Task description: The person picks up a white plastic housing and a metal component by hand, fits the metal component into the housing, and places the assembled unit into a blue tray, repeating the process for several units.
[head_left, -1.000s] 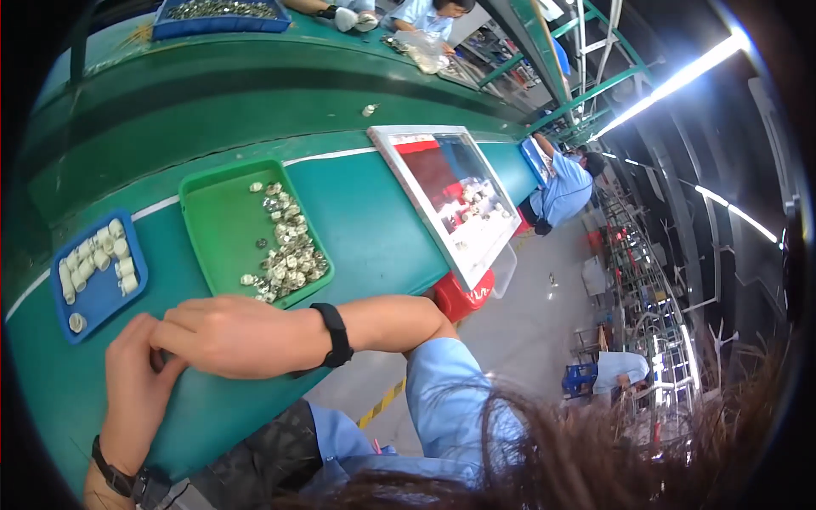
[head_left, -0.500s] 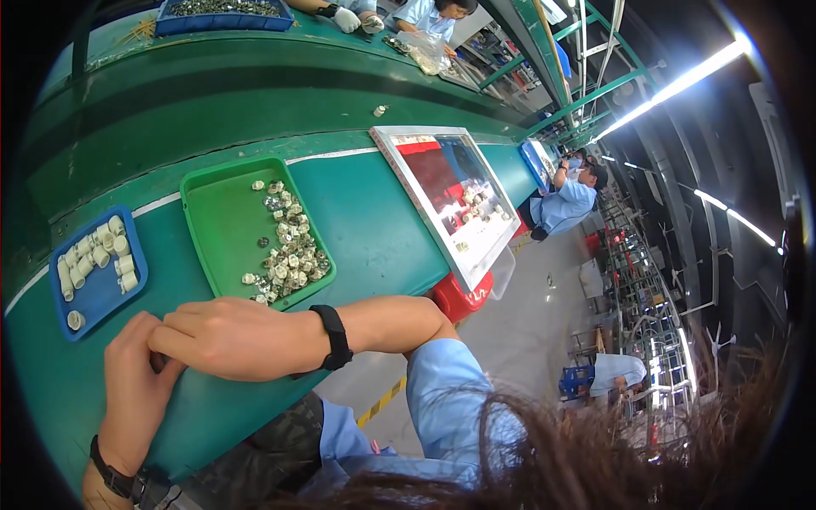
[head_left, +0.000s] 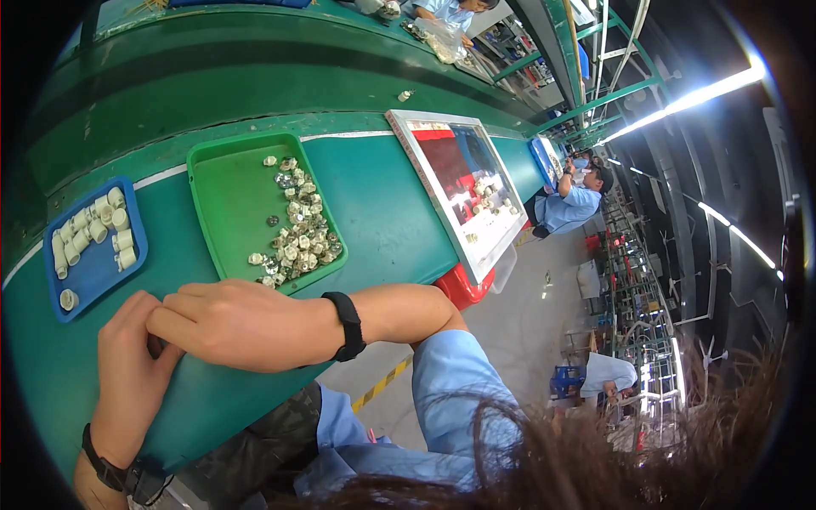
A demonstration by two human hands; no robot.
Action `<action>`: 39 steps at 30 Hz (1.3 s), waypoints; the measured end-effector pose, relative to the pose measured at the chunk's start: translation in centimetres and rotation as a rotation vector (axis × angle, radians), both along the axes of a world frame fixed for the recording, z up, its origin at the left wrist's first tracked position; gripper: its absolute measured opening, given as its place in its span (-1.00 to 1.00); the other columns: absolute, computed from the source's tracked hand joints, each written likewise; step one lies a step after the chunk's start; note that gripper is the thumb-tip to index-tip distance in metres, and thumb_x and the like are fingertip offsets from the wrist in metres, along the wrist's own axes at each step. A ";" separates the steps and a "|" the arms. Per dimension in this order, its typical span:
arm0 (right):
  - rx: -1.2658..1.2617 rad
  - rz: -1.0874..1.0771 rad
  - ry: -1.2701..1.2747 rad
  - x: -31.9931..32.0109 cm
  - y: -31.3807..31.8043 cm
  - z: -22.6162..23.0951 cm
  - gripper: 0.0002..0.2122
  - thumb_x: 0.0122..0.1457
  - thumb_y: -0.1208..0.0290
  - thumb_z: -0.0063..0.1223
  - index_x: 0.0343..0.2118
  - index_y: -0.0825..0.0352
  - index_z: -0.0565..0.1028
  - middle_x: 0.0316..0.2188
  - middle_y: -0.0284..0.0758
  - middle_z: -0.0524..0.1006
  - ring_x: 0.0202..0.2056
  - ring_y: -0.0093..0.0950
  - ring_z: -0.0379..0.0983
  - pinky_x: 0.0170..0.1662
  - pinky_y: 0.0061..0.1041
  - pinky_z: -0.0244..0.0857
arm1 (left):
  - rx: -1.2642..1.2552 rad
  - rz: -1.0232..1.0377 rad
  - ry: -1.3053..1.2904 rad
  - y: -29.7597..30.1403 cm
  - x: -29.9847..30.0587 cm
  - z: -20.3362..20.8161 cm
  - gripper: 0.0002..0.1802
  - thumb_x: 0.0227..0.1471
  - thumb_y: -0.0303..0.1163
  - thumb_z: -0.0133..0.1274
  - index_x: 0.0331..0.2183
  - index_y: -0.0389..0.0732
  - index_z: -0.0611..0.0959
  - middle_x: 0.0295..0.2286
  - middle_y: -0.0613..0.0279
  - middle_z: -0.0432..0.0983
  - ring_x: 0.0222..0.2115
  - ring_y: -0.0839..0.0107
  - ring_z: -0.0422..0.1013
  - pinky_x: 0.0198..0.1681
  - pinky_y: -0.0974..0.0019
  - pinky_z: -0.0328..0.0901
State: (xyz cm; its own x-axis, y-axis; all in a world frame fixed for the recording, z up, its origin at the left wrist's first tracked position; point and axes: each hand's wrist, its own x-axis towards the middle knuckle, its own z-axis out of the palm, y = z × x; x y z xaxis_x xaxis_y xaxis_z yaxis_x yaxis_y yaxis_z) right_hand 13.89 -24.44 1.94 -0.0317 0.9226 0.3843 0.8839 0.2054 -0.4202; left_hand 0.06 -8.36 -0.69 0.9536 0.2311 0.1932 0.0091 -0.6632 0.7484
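Note:
My left hand (head_left: 132,361) and my right hand (head_left: 234,327) meet over the near edge of the green bench, fingers bent and pressed together. Whatever sits between the fingertips is hidden behind them. Beyond my left hand lies a blue tray (head_left: 98,272) holding several white cylindrical sleeves (head_left: 89,223) and one round white piece (head_left: 69,299) at its near corner. Just past my right wrist stands a green tray (head_left: 229,204). Small cream-and-metal parts (head_left: 302,242) are heaped along its right side.
A framed panel (head_left: 463,191) with cream parts on it lies right of the green tray, above a red container (head_left: 463,287). One small loose part (head_left: 405,96) rests on the far ledge. Co-workers in light blue (head_left: 569,208) sit farther along and across the bench.
The view has shifted slightly, so the trays and panel appear a little higher, with the green tray and panel also farther right. My hands stay together in nearly the same pose.

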 end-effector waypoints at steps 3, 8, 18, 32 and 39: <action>0.021 0.042 0.065 0.2 0.3 -0.1 -0.76 0.09 0.52 0.15 -0.16 0.37 0.45 -0.31 -0.22 0.53 -0.22 -0.23 0.58 -0.31 -0.28 0.50 | 0.022 0.023 0.003 0.1 -0.5 0.2 -0.67 -0.17 -0.62 0.39 -0.39 -0.32 0.54 -0.48 0.04 0.39 -0.54 0.10 0.40 -0.48 0.16 0.29; -0.245 -0.041 0.427 2.0 -0.6 1.4 -0.60 0.13 0.60 0.37 0.05 0.41 0.54 -0.14 -0.23 0.67 -0.16 -0.36 0.69 -0.11 -0.43 0.59 | -0.017 -0.072 -0.017 -0.2 0.9 0.1 -0.65 -0.10 -0.36 0.47 -0.31 -0.27 0.64 -0.43 0.16 0.51 -0.49 0.25 0.47 -0.40 0.23 0.39; -0.057 0.041 0.253 2.9 -0.8 3.1 -0.50 -0.01 0.59 0.50 0.05 0.36 0.58 -0.09 -0.26 0.66 -0.17 -0.35 0.64 -0.09 -0.42 0.54 | -0.242 -0.111 0.074 1.5 -0.4 0.5 -0.60 -0.01 -0.08 0.45 -0.37 -0.20 0.68 -0.50 0.19 0.61 -0.49 0.23 0.56 -0.45 0.19 0.36; -0.075 0.025 0.189 2.1 -0.4 2.1 -0.51 0.04 0.60 0.43 0.08 0.32 0.55 -0.11 -0.27 0.62 -0.16 -0.30 0.60 -0.12 -0.38 0.50 | -0.362 -0.127 0.081 1.5 0.0 1.0 -0.68 0.07 -0.25 0.43 -0.27 -0.25 0.69 -0.43 0.23 0.65 -0.44 0.42 0.57 -0.42 0.31 0.40; -0.179 -0.096 0.538 2.2 -0.4 1.2 -0.56 0.14 0.70 0.38 0.09 0.37 0.53 -0.18 -0.32 0.63 -0.19 -0.58 0.61 -0.15 -0.57 0.52 | -0.454 -0.100 0.008 1.4 -0.6 0.8 -0.71 0.10 -0.38 0.40 -0.16 -0.26 0.70 -0.38 0.21 0.67 -0.42 0.50 0.58 -0.40 0.42 0.43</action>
State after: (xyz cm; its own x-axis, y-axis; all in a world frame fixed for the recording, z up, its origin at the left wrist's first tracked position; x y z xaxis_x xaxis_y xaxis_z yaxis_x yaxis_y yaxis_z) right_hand 16.08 -24.83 3.16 0.2123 0.9639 0.1607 0.5475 0.0190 -0.8366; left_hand -0.57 -6.99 0.09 0.9766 0.1970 0.0863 -0.0315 -0.2661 0.9634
